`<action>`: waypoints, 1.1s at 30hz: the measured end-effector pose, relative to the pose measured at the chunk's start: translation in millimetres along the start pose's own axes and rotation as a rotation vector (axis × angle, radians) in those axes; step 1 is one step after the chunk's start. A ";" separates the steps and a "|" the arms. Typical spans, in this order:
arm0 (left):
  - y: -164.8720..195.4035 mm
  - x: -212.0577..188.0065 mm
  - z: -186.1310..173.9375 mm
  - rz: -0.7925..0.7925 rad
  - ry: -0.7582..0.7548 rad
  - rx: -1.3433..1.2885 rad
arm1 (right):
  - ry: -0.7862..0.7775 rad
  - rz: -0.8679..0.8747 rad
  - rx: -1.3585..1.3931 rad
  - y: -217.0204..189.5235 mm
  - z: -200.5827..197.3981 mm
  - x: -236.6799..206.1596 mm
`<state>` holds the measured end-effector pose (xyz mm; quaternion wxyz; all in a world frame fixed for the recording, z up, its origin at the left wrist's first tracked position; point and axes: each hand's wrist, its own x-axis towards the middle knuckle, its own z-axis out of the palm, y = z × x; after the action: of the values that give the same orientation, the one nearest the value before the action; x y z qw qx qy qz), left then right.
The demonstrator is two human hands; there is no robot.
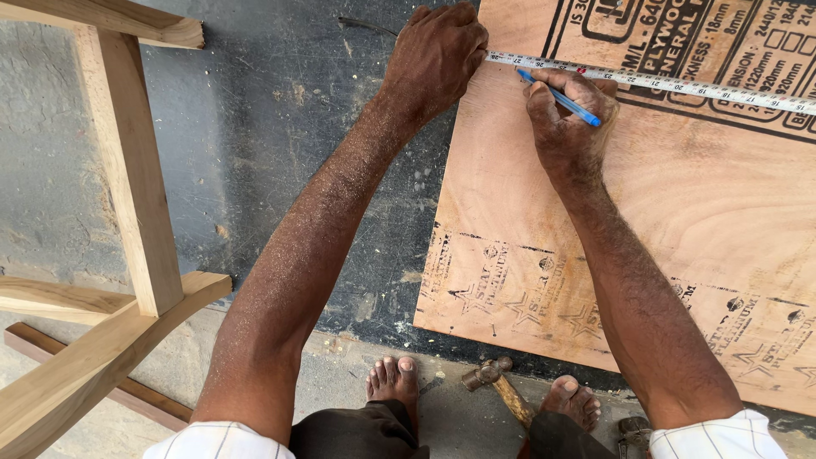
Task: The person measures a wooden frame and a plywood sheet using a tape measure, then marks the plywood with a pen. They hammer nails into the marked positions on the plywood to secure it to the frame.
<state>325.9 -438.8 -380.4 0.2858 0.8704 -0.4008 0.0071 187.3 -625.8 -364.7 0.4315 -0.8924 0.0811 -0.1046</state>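
A white measuring tape [663, 82] with black marks runs from under the curled left hand [438, 55]; the right hand [565, 119] pinches a blue pen [559, 99] just below it, on pale plywood [680, 212].

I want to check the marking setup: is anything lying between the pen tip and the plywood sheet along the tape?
Nothing visible does. The right hand holds the blue pen with its tip just below the measuring tape, on bare plywood. The left hand pins the tape's end at the sheet's edge.
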 end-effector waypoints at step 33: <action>324.5 -190.0 -63.4 -1.104 -0.858 -1.227 | -0.152 0.681 0.440 -114.4 -114.8 -370.5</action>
<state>-17.0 -442.3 -213.6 0.4861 0.5625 0.0652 -0.6656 -193.5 -554.9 -248.3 0.6266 -0.7062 0.3154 0.0957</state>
